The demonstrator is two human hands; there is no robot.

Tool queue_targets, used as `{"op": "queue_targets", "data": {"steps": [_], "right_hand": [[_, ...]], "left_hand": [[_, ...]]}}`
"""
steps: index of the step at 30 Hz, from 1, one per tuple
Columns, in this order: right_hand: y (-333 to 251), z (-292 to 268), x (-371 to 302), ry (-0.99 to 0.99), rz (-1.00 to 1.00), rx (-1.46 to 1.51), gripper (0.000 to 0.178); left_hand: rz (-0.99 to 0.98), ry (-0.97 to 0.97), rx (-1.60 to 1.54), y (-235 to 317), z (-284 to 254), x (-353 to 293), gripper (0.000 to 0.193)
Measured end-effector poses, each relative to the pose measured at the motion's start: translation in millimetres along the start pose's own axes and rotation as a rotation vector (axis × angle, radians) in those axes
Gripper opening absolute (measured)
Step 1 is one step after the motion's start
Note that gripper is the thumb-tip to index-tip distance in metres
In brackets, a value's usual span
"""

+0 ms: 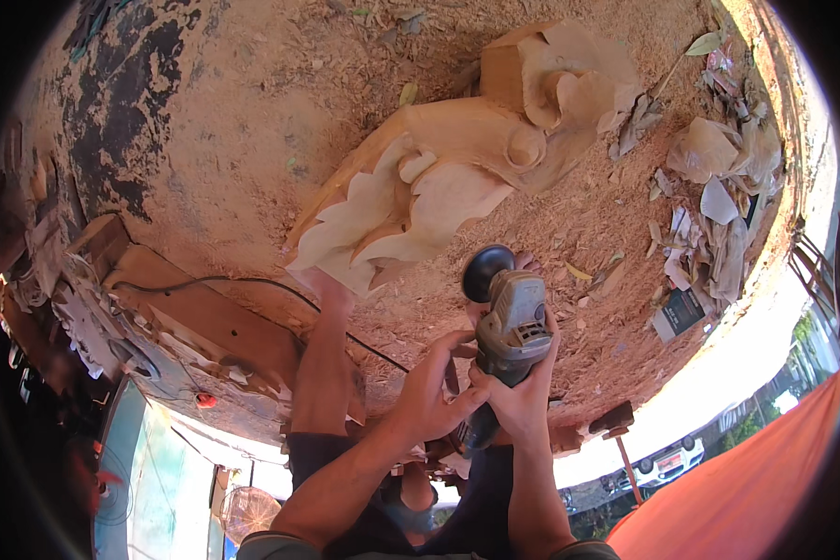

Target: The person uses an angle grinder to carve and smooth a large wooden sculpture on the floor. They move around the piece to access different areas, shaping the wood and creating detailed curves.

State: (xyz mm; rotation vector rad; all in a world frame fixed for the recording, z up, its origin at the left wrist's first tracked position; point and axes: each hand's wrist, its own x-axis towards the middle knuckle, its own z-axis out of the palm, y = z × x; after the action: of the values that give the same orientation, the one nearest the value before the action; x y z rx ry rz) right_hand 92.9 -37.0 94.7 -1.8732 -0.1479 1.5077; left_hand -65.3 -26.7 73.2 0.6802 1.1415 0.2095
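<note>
Grey angle grinder (pixel 511 329) clamped in both hands: right hand (pixel 525 392) fingers wrapped round body, left hand (pixel 436 387) fingers closed at its rear. Pale wood carving (pixel 457 168) just beyond fingertips, on sawdust ground (pixel 252 112).

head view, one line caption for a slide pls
Both hands, left hand and right hand, grip an angle grinder beside a pale wood carving on sawdust-covered ground.
</note>
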Motion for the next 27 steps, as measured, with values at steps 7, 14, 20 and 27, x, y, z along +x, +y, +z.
{"op": "queue_targets", "data": {"steps": [7, 14, 20, 27], "right_hand": [[-13, -48, -100, 0.244, -0.075, 0.129, 0.105], [-86, -78, -181, 0.289, -0.063, 0.282, 0.060], [-119, -97, -258, 0.307, -0.161, 0.519, 0.058], [-141, -82, -339, 0.356, -0.288, 0.583, 0.057]], "left_hand": [[0.062, -0.255, 0.489, -27, 9, -138, 0.054], [0.208, -0.249, 0.607, 2, 20, -229, 0.039], [0.082, -0.099, 0.730, 30, 7, -287, 0.041], [0.078, 0.169, 0.442, 70, -63, -317, 0.032]]}}
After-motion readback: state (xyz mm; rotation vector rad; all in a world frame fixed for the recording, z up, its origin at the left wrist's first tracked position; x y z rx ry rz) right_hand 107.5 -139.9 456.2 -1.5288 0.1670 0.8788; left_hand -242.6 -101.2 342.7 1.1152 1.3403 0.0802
